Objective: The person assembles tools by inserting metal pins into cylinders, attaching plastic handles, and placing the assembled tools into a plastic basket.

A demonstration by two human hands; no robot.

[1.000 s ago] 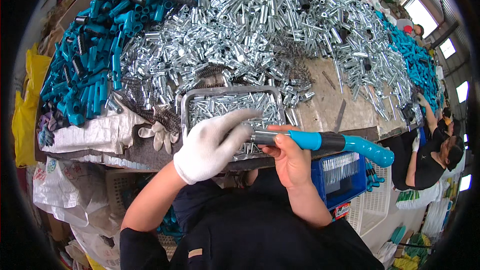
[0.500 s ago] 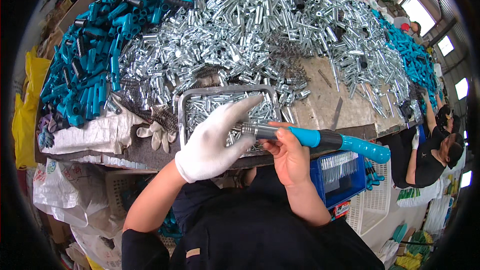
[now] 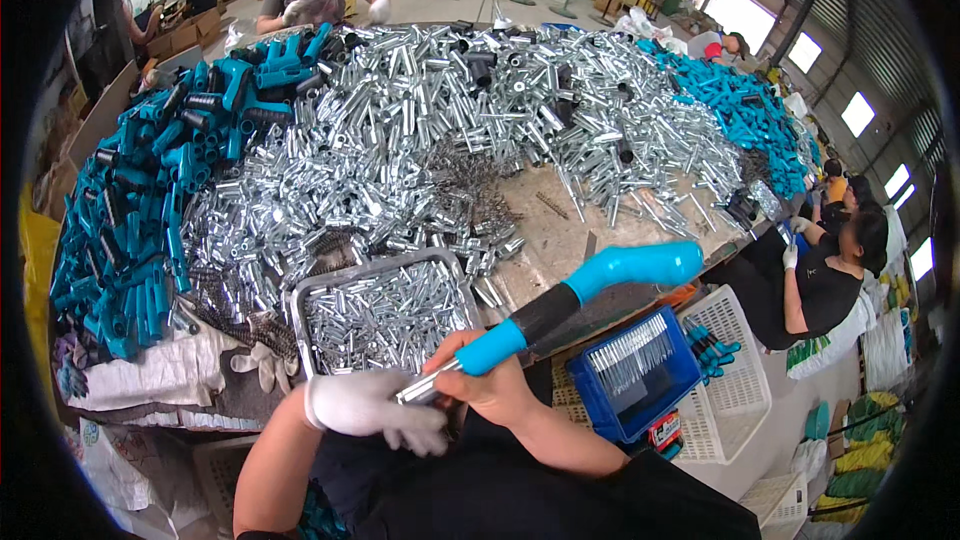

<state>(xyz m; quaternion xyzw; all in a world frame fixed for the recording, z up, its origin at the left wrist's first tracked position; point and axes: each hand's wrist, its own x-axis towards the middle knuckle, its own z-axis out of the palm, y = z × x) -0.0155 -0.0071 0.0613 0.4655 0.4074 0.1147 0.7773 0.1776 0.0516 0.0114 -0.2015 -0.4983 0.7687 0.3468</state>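
Mid-frame on my feed, I see a curved tubular turquoise tool (image 3: 545, 312), black-banded and silver-ended; lower centre, a white fabric glove (image 3: 362, 404); lower right, a blue rectangular plastic bin (image 3: 655, 410).

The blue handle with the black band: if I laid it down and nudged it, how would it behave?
The blue handle is probably stiff: it juts out past the right hand without visible sagging. Its glossy blue surface could feel slippery. Being rounded, it might start to roll, but its bent end would likely make it swing instead.
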